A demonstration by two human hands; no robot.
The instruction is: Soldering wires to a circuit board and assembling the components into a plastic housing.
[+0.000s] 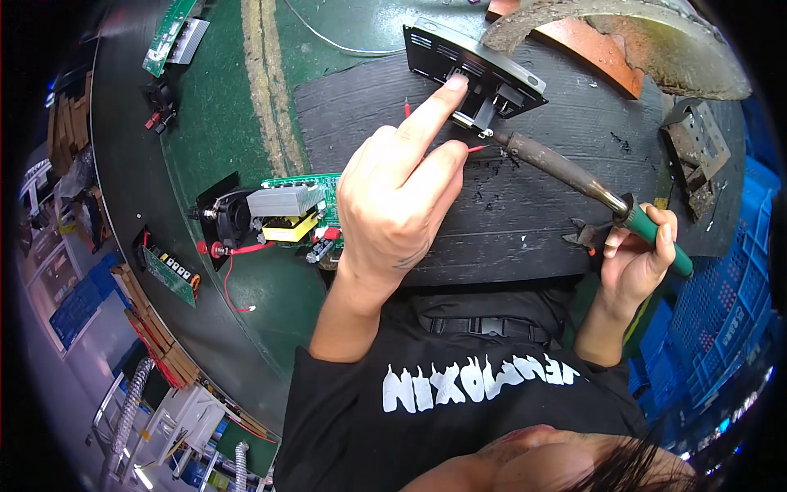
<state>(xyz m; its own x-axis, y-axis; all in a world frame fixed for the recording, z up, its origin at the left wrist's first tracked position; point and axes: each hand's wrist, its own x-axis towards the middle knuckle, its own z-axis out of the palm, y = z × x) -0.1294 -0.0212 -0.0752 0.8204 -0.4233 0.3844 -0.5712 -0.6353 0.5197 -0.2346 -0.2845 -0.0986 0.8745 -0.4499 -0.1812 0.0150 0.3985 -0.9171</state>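
Note:
My left hand [393,180] reaches over the black board, its index finger stretched out and its tip touching a black metal panel [443,53] with slots and fittings. By the thumb tip a red wire [476,149] pokes out toward the panel's lower fittings; the other fingers are hidden beneath the hand. A soldering iron [566,170] with a green handle is gripped in my right hand [635,266]. Its tip lies close to a small metal terminal [485,134] at the panel's lower edge; whether they touch I cannot tell.
Left of my forearm lies a green circuit board [302,182] with heatsink, yellow transformer and fan. Another board [168,266] sits farther left. A curved grey metal hood [631,41] overhangs the far right, near a metal bracket stand [697,156]. Blue crates [725,303] stand at right.

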